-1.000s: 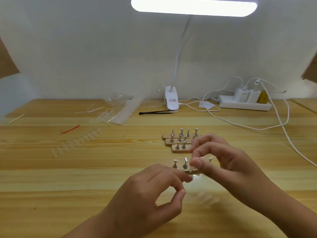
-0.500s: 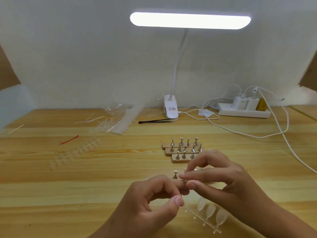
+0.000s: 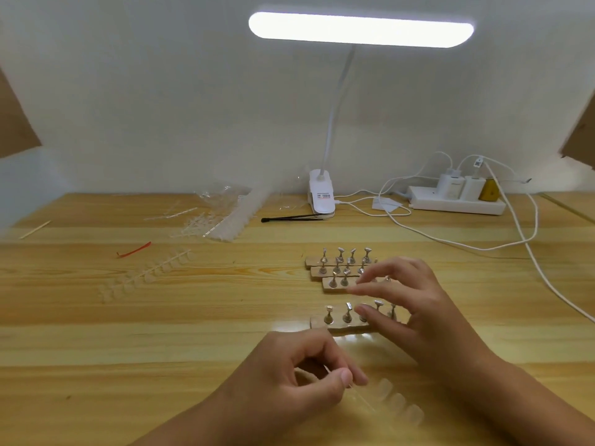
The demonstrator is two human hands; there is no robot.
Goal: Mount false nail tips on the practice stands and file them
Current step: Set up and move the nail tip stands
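Note:
My left hand (image 3: pixel 289 381) pinches the thin stem of a clear nail tip strip (image 3: pixel 399 402) between thumb and forefinger; the strip runs down to the right over the table. My right hand (image 3: pixel 418 310) hovers over the near wooden stand bar (image 3: pixel 318 321) with its row of metal pegs. Its fingers are spread and fairly straight, and its thumb touches the third peg. Whether a clear tip lies under the thumb is not visible. Three more stand bars (image 3: pixel 322 268) lie stacked just behind, partly hidden by my right fingers.
Another strip of clear tips (image 3: pixel 145 275) lies at the left, beside a red twist tie (image 3: pixel 133 251). A pile of strips and plastic wrap (image 3: pixel 219 220), black tweezers (image 3: pixel 289 217), a clip lamp (image 3: pixel 322 197) and a power strip (image 3: pixel 457 204) with white cables (image 3: pixel 483 246) sit further back.
My right hand has let go of the strip and moved up and away onto the near stand bar. My left hand has drawn the strip down toward me.

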